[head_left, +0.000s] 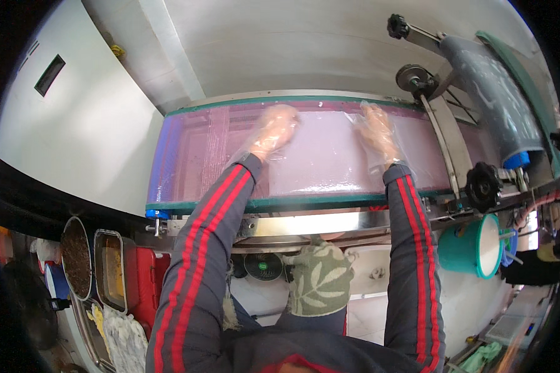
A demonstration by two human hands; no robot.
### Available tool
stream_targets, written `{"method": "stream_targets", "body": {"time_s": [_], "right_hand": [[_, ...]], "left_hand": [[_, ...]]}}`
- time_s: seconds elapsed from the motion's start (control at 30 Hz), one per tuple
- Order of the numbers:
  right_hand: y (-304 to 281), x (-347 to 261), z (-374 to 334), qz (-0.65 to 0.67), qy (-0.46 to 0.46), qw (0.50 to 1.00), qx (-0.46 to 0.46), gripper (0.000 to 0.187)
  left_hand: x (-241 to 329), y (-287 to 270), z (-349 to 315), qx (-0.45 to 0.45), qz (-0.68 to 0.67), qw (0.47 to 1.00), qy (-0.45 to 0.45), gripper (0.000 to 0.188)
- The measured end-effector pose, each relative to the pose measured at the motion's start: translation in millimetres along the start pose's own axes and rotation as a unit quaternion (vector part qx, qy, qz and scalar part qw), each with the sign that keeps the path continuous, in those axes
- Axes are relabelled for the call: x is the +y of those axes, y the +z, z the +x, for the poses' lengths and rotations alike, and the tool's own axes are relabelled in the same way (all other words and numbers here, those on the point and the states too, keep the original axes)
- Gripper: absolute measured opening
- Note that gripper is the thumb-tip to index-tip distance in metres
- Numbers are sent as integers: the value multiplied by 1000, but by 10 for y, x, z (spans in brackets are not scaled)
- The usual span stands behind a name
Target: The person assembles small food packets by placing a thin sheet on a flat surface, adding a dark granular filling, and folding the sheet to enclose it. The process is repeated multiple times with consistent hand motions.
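A pale, glossy rectangular sheet (323, 155) lies on a pinkish mesh belt (190, 155) with green side edges. Over the sheet's far left corner is my left hand (276, 129), in a loose clear plastic glove; motion smears its fingers. My right hand (379, 132), gloved the same way, is at the sheet's right edge. Its fingers point away from me, stretched out, and nothing shows in its grasp. The sheet's far right corner is partly hidden by that hand.
A grey roller (494, 93) and black knobs (483, 188) stand at the belt's right end. A white panel (74, 118) rises on the left. Below are a green bucket (473, 248) of white liquid, a round pan (76, 258) of brown crumbs and a rectangular metal tin (114, 270).
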State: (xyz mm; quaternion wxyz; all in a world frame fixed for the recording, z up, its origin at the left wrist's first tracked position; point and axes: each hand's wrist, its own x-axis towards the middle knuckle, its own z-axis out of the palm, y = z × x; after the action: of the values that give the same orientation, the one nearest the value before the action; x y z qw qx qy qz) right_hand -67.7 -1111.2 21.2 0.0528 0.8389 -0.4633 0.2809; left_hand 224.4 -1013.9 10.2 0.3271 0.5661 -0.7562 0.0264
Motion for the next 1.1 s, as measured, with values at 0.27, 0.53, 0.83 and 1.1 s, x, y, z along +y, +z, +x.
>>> {"method": "stream_targets", "body": {"time_s": [0.27, 0.53, 0.83, 1.1], "right_hand": [[-145, -198, 85, 31, 82, 978, -191, 37], [-1057, -494, -397, 193, 183, 935, -233, 34], [-1033, -751, -852, 221, 210, 904, -301, 50], [-1158, -1121, -868, 377, 159, 870, -273, 52]], "left_hand": [[414, -454, -3, -176, 83, 973, -128, 44], [788, -861, -533, -46, -403, 869, -283, 39], [966, -1000, -896, -299, 57, 948, -97, 45], [682, -1669, -1717, 39, -496, 819, -288, 40]]}}
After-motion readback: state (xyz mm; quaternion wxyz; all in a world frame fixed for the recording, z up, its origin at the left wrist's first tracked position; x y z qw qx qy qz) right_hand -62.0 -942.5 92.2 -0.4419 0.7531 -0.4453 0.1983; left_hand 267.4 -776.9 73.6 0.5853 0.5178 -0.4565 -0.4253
